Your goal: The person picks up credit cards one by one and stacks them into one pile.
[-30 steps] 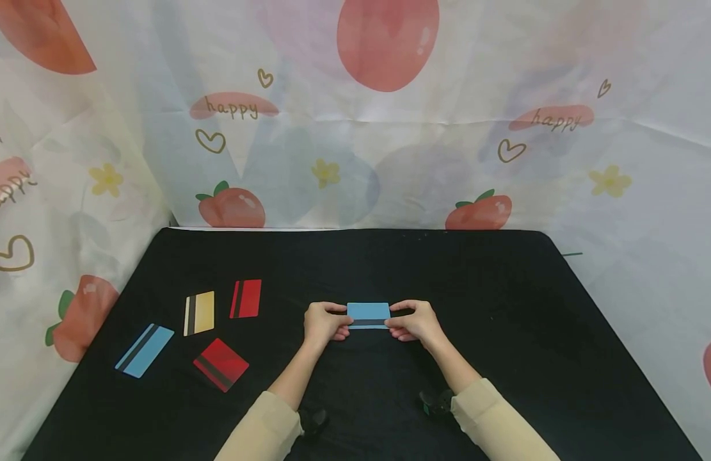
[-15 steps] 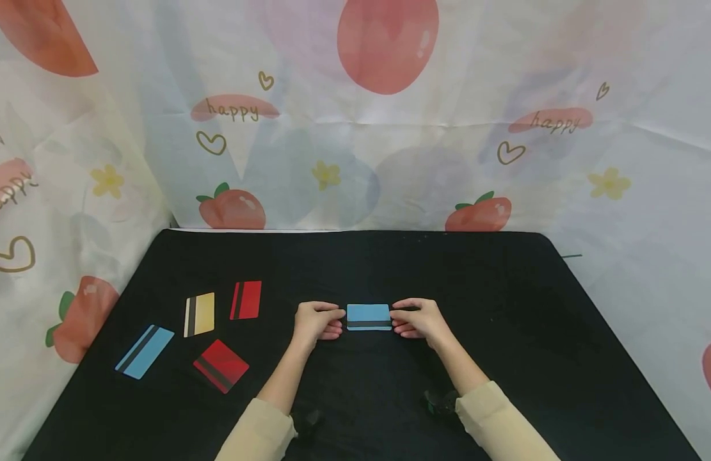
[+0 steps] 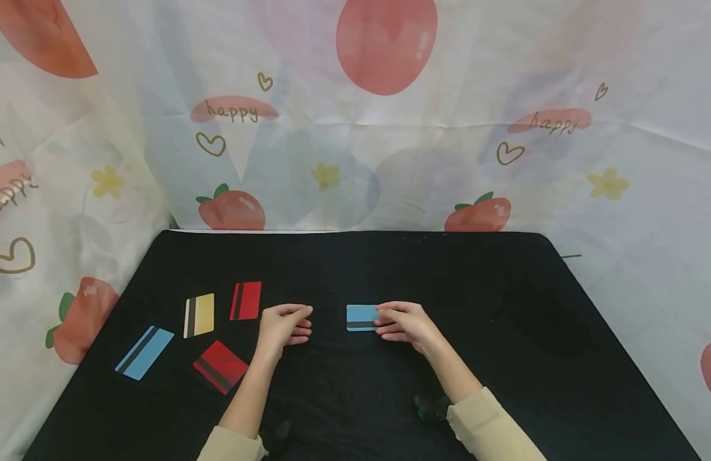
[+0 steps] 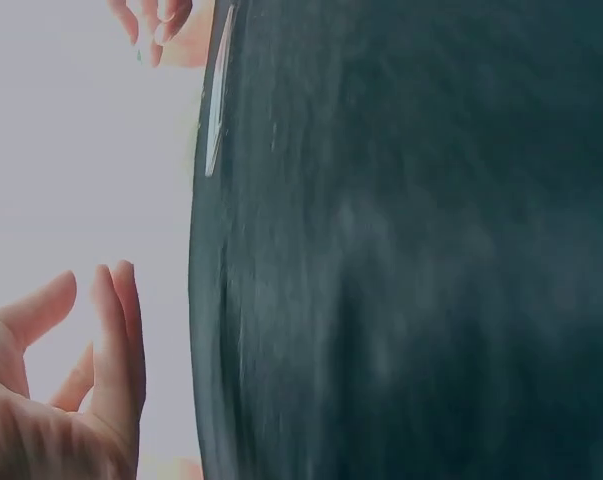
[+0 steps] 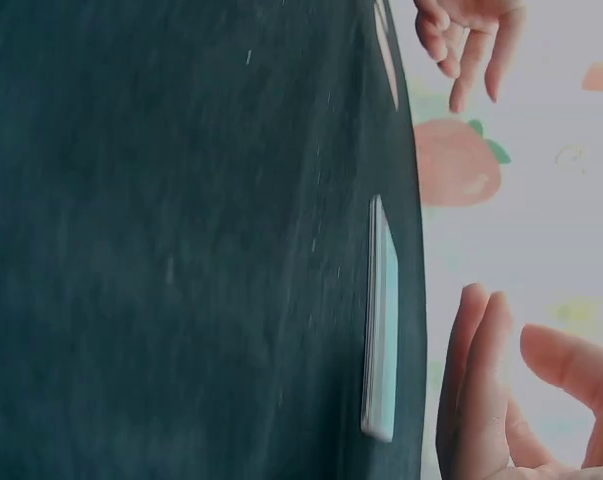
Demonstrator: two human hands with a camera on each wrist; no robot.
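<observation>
A blue card [image 3: 359,313] with a dark stripe lies flat near the middle of the black-covered table. In the right wrist view the card [image 5: 383,330] has a layered edge, like a stack. My right hand [image 3: 406,324] hovers over its right end, hiding that part in the head view; the right wrist view shows thumb and fingers [image 5: 486,370] apart, holding nothing. To the left, my left hand [image 3: 282,328] is in the air with relaxed fingers. The left wrist view shows a gap between its thumb and fingers [image 4: 116,340].
Left of my left hand lie an upper red card [image 3: 250,301], a yellow card [image 3: 202,315], a lower red card [image 3: 219,365] and another blue card [image 3: 144,352]. Patterned cloth [image 3: 355,153] hangs behind and beside the black tabletop [image 3: 476,275].
Both hands have let go of the middle blue card. My left hand has moved left toward the red cards. My right hand now covers the blue card's right end.
</observation>
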